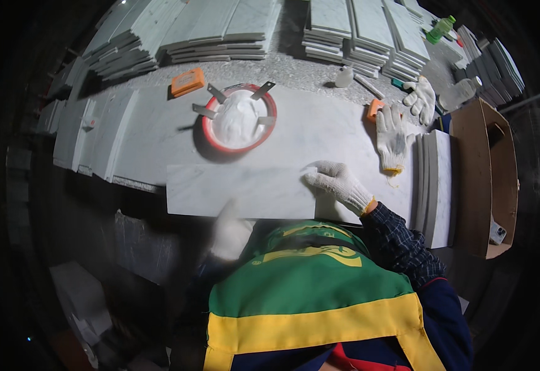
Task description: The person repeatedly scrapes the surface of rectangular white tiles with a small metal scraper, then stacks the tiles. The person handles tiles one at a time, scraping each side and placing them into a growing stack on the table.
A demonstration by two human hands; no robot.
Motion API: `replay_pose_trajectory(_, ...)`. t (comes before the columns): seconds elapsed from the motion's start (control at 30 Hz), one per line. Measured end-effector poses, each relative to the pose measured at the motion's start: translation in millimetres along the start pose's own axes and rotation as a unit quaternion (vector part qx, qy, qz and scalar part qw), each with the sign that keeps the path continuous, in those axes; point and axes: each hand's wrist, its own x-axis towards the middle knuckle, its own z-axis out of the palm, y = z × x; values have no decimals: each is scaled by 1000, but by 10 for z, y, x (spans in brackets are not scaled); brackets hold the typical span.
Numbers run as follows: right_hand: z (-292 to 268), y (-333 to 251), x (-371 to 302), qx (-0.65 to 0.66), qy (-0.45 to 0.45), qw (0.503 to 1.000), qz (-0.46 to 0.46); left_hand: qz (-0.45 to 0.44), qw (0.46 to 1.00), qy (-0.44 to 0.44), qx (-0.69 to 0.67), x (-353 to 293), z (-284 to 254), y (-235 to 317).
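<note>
A long white marble slab (239,191) lies crosswise before me along the near edge of the worktable. My right hand (341,184), in a white knitted glove with a yellow cuff, is closed at the slab's right end, thumb and fingers at its corner. My left hand (230,234), also gloved in white, is at the slab's front edge, left of my green and yellow apron (307,284). Motion smears its fingers, so their grip is unclear. Just beyond the slab stands a red-rimmed bowl (240,120) of white paste or powder, with several flat metal blades on its rim.
Stacked marble slabs (220,28) line the back. An orange block (187,81) sits left of the bowl. Spare white gloves (394,137), upright slabs (437,185) and an open cardboard box (485,179) are at the right. A green bottle (441,29) stands far right.
</note>
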Motion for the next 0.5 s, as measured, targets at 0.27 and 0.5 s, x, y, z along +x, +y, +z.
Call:
replay_pose_trajectory(0.27, 39, -286, 316, -22, 106, 988, -112, 57, 998, 40, -7, 60, -180, 31)
replay_pose_trajectory(0.5, 280, -1018, 678, -341, 153, 895, -245, -141, 909, -221, -323, 232, -383, 218)
